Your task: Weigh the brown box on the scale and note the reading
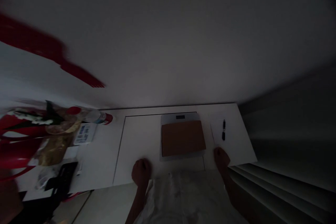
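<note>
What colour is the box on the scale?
Brown; the box shows best in the head view.

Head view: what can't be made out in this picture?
All in the head view:
- Grey flat device: largely hidden under the brown box.
- Its display: too small and dark to read.
- Left hand and right hand: curled fingers and dim light hide the palms.
- Blue-and-white packet: print too blurred to read.
- Red fork-like shape: cut off by the left edge.

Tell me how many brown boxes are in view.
1: the brown box on the scale, between the left hand and the right hand. The clutter at left could hide others.
</note>
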Demonstrator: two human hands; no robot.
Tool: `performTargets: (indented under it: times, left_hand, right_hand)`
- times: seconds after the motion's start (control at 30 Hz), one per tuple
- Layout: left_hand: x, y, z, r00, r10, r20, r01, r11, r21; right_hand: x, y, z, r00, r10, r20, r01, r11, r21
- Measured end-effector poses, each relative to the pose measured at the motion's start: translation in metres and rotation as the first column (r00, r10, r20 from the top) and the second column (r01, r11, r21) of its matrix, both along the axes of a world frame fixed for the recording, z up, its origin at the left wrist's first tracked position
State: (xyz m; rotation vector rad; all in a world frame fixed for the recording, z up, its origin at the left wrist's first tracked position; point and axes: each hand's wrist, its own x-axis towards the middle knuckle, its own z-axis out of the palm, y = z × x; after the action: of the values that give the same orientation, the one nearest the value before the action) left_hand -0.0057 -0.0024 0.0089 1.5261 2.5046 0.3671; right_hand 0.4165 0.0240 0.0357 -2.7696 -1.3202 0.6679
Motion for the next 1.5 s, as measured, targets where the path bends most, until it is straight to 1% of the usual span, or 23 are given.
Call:
performTargets:
  times: [0.17,0.3,0.43,0.57,0.73,0.87,1.03,1.2,1.33,1.5]
  left_hand:
    - [-0.0013,-0.0001,0.002,1.0,-0.006,-0.011,0.005,1.0,-0.022]
    - [-0.0026,-0.0008,0.001,1.0,-0.013,-0.016,0.012,1.0,-0.009]
    - [-0.0025,-0.0007,0.0021,1.0,-0.01,-0.013,0.01,0.999,-0.033]
    - [-0.0019,-0.0012,0.0031,1.0,-0.005,-0.016,0.005,1.0,-0.007]
    - [-0.0041,-0.0034,-0.0006,1.0,-0.009,-0.022,0.009,1.0,-0.024]
    - [-0.0062,-0.0049,-0.0044,0.999,-0.035,-0.03,0.035,0.999,0.012]
    - [-0.0042,-0.0036,-0.0017,1.0,-0.016,0.002,0.016,0.999,0.028]
    - [-0.0025,-0.0022,0.0002,1.0,0.002,0.012,-0.002,1.0,0.015]
    - [-0.003,-0.0024,-0.0004,1.0,-0.009,0.023,0.008,0.999,0.034]
    - [-0.0028,-0.0022,0.0,0.999,0.014,0.032,-0.014,1.0,-0.009]
  right_hand:
    - [-0.0002,-0.0002,-0.0015,0.999,0.007,0.043,-0.007,1.0,0.001]
    - [-0.0007,-0.0003,-0.0011,0.999,-0.01,0.044,0.011,1.0,-0.004]
    - [-0.001,-0.001,-0.001,0.999,-0.002,0.045,0.001,1.0,0.017]
    - [-0.0008,-0.002,-0.0032,0.999,-0.023,0.049,0.021,0.999,0.037]
    - [0.0002,-0.0019,-0.0068,0.997,-0.029,0.066,0.026,0.999,0.048]
    - [0.0003,-0.0011,-0.0057,0.998,-0.042,0.046,0.04,0.998,0.049]
    - [-0.0012,-0.0003,-0.002,0.999,-0.039,0.031,0.037,0.997,0.061]
    - [-0.0019,-0.0003,-0.0007,0.999,-0.019,0.039,0.016,0.998,0.059]
    - [-0.0015,-0.0005,-0.0015,0.998,-0.002,0.058,-0.001,0.999,0.053]
    - [-0.0013,-0.0007,-0.0034,0.999,-0.009,0.038,0.008,1.0,0.028]
